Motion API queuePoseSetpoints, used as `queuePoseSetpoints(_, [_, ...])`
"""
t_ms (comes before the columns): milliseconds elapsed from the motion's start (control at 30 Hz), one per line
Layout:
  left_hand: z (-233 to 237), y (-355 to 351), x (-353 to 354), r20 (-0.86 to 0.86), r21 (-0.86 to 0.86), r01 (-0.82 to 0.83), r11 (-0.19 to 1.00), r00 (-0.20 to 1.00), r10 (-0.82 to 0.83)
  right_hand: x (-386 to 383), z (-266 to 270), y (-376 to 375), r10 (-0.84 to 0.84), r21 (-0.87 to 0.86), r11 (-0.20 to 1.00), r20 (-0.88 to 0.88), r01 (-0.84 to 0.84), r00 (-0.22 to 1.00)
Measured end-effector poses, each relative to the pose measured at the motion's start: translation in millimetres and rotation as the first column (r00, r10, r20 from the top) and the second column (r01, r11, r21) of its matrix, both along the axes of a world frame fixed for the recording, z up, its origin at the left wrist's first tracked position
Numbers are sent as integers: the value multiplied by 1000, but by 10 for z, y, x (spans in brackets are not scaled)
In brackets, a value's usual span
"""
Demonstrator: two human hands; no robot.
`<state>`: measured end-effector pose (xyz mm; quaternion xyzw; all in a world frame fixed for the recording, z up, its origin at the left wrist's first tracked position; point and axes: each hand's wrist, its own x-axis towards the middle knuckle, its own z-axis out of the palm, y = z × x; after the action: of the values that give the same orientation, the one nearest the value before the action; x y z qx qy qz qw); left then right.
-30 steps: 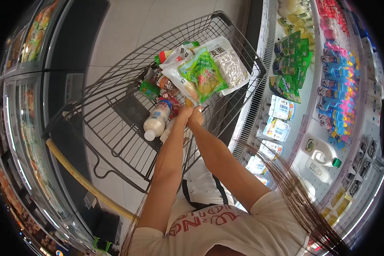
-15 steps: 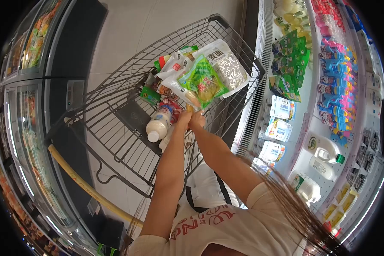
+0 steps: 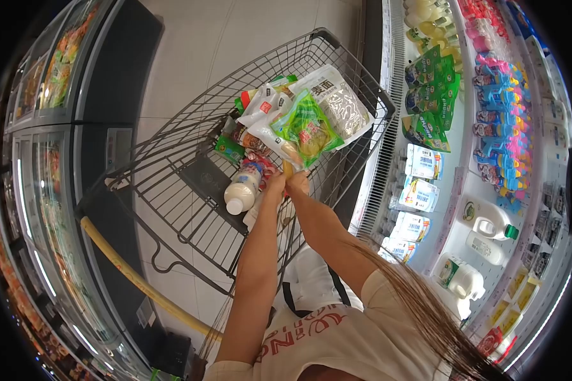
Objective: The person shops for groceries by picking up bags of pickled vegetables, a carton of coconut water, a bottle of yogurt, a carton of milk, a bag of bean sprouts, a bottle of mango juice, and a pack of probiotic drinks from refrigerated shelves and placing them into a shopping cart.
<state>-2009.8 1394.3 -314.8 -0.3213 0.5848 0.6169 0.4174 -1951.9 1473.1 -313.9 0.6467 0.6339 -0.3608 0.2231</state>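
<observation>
Both my hands meet over the shopping cart [image 3: 171, 133]. My left hand [image 3: 276, 185] and my right hand [image 3: 297, 182] pinch the lower edge of a bundle of food packets [image 3: 308, 117]: a green packet [image 3: 307, 127] in front, a clear-and-white noodle bag [image 3: 338, 101] behind, white packets to its left. The bundle hangs above the cart's basket. Below it in the basket lie a white bottle [image 3: 241, 192] on its side and several small packets [image 3: 234, 145].
A chilled shelf on the right holds green pouches [image 3: 429, 95], blue and pink cartons [image 3: 499, 108] and white milk jugs [image 3: 486, 219]. Glass-topped freezers [image 3: 38, 190] run along the left. The cart's yellow handle [image 3: 133, 273] is near my body.
The view has shifted slightly; cart and bundle sit a little lower and further right in frame. My hands keep the same grip on the packets.
</observation>
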Motion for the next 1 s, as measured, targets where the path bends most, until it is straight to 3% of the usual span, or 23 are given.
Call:
queuePoseSetpoints(33, [26,-15,-4,13,-34,-39,999,999,39,-3,17,-7,11,-7,1000,1,-11,1000])
queuePoseSetpoints(67, [-375,-98,52,-7,109,37,993,999,-36,-25,10,-15,24,-14,1000,4,-24,1000])
queuePoseSetpoints(200, [-313,-81,84,43,44,-85,995,996,83,91,35,34,41,-29,999,-1,-41,999])
queuePoseSetpoints(300, [-866,-191,325,82,120,-128,985,990,119,155,59,53,55,-43,998,8,-55,998])
queuePoseSetpoints(333, [-902,-132,349,54,65,-237,969,971,234,117,59,53,58,-49,997,0,-58,998])
queuePoseSetpoints(367, [-958,-115,368,12,30,-203,979,979,202,63,30,61,62,-54,997,-8,-62,998])
queuePoseSetpoints(433, [-576,-92,254,-40,-35,-134,990,990,133,62,-36,86,56,-61,997,-8,-56,998])
queuePoseSetpoints(467, [-904,-95,297,3,25,-156,987,988,156,11,-60,102,52,-68,996,-17,-53,999])
queuePoseSetpoints(567, [-524,7,99,52,-71,-39,997,998,43,-169,-246,63,45,-105,993,-76,-53,996])
queuePoseSetpoints(700, [-585,100,173,-142,-288,-77,955,989,37,-329,-243,-27,14,-186,981,-168,-45,986])
queuePoseSetpoints(800, [-447,28,149,-35,-125,-168,978,986,165,-311,-176,-39,-37,-248,968,-222,-20,974])
queuePoseSetpoints(900, [-555,-69,132,-36,-75,-101,992,995,98,-358,-37,-92,-81,-312,950,-272,-8,959])
queuePoseSetpoints(933, [-319,-61,86,-71,-65,-156,986,986,152,-350,3,-124,-93,-325,946,-289,-6,953])
queuePoseSetpoints(1000, [-61,-122,-50,-117,-111,-93,989,990,80,-350,54,-198,-109,-340,940,-332,-11,937])
